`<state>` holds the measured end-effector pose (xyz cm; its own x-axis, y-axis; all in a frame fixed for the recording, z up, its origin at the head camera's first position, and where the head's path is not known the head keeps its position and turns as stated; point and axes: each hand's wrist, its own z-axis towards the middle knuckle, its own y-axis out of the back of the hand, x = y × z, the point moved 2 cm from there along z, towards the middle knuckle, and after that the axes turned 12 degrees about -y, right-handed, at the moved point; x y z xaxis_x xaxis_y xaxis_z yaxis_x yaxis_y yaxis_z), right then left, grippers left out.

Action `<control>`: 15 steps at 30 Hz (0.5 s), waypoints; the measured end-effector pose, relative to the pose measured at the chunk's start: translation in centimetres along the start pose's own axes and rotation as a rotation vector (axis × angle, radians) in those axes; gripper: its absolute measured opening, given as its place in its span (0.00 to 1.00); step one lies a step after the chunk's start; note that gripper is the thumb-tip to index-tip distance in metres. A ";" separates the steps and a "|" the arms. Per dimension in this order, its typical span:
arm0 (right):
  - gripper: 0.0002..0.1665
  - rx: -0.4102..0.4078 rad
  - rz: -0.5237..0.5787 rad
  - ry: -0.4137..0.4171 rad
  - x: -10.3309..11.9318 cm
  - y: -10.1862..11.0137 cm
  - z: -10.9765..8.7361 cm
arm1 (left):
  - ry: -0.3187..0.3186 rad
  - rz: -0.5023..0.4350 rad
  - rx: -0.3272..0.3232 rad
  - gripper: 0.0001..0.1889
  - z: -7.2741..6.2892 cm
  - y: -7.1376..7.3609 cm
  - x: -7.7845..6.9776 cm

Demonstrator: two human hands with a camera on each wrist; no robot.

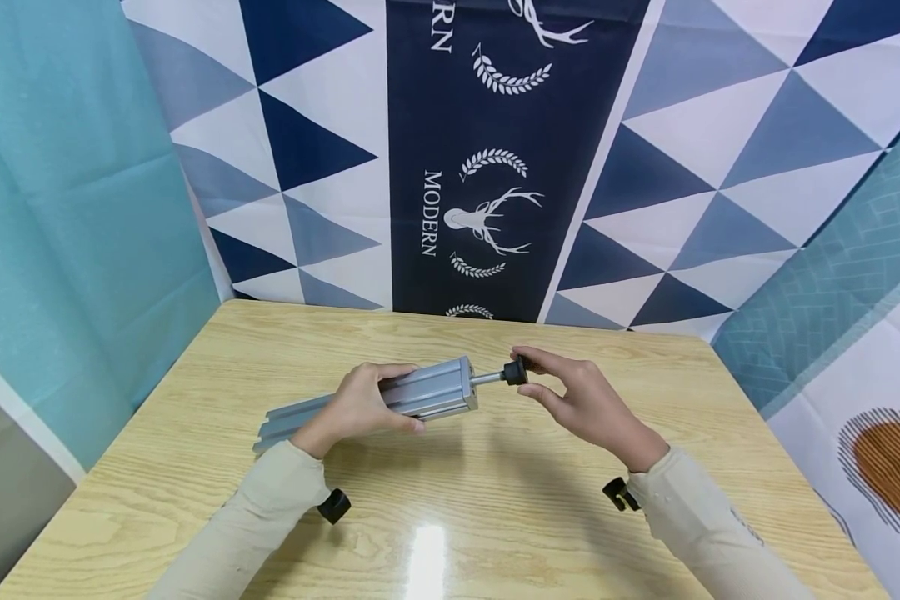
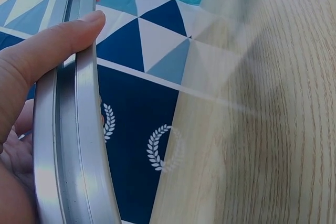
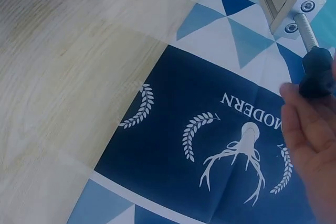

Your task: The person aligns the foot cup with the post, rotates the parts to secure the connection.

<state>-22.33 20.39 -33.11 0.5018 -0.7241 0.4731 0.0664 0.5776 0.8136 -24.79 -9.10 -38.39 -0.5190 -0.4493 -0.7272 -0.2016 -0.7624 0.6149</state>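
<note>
A grey slotted aluminium profile (image 1: pixel 427 392) is held at a slant over the wooden table, its right end raised. My left hand (image 1: pixel 367 402) grips it near that end, thumb on the near side. In the left wrist view the thumb (image 2: pixel 79 27) lies across the slotted face. A square end plate (image 3: pixel 299 11) with screws caps the profile. Out of the plate comes a threaded rod (image 1: pixel 486 378), carrying a black levelling foot (image 1: pixel 515 372). My right hand (image 1: pixel 588 400) pinches the rim of that foot between thumb and fingers.
Beneath both hands lies the wood-grain table (image 1: pixel 450 550). Behind it hangs a patterned cloth (image 1: pixel 322 167) with triangles and a deer print. A teal curtain (image 1: pixel 67 192) hangs at the left. Each wrist carries a small black camera mount, one at the left sleeve (image 1: pixel 334 506).
</note>
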 end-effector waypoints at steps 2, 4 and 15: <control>0.28 0.014 0.017 -0.049 -0.1 -0.1 0.0 | -0.002 0.007 0.005 0.42 0.0 0.0 0.0; 0.26 0.021 0.029 -0.094 -0.3 -0.3 0.0 | -0.005 0.010 0.012 0.42 0.0 0.0 0.0; 0.27 0.063 0.139 -0.315 -0.3 -0.8 0.2 | -0.029 -0.004 0.027 0.41 0.0 -0.3 0.3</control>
<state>-22.69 20.03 -33.82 0.2106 -0.7269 0.6537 -0.0416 0.6614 0.7489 -24.92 -8.98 -38.82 -0.5422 -0.4322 -0.7205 -0.2261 -0.7508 0.6206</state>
